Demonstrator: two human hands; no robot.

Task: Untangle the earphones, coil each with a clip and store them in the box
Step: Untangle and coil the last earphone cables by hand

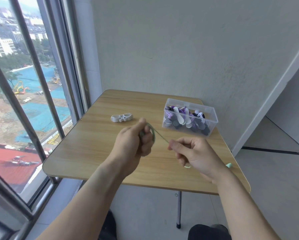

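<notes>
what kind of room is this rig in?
Probably a bare, high-up room: the window looks down on a construction site, a folding wooden table stands in a corner of blank walls, with no other furniture visible.

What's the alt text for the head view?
A person winds a green earphone cable around the left hand, the right hand pinching the strand. A white clip and a clear box of coiled earphones sit on the wooden table.

**Open tabletop, clutter at far edge**

We see bare wood table [86, 153] across the left and near areas. A white clip [121, 117] lies mid-far; the clear box [190, 116], packed with coiled earphones, blocks the far right corner. The wall [179, 49] closes off behind, the window [24, 84] on the left.
</notes>
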